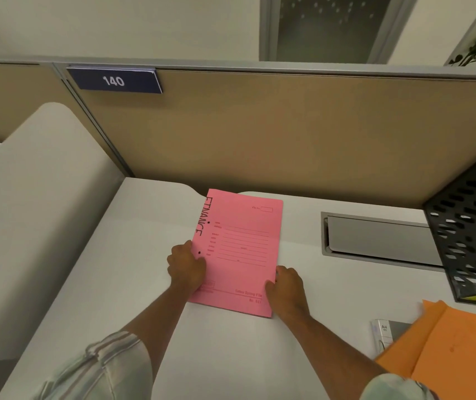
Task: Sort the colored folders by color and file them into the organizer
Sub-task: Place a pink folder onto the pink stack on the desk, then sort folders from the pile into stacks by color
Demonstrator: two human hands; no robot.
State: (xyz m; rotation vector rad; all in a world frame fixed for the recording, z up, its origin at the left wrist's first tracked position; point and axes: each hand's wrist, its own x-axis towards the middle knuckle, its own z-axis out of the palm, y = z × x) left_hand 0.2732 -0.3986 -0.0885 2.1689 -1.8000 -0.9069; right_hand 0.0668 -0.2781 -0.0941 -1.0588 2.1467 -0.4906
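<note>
The pink folder [242, 249] lies flat on the white desk [144, 255] in front of me. My left hand [186, 267] curls round its left edge, and my right hand [286, 287] pinches its right edge. The black mesh organizer [473, 226] stands far right, with orange folders [456, 347] near it.

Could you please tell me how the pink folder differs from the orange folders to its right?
The pink folder is printed with a form and lettered FINANCE; the orange folders show no print. The left hand and right hand hold the pink folder's edges; the orange folders lie untouched. Both lie on the white desk, outside the black organizer.
</note>
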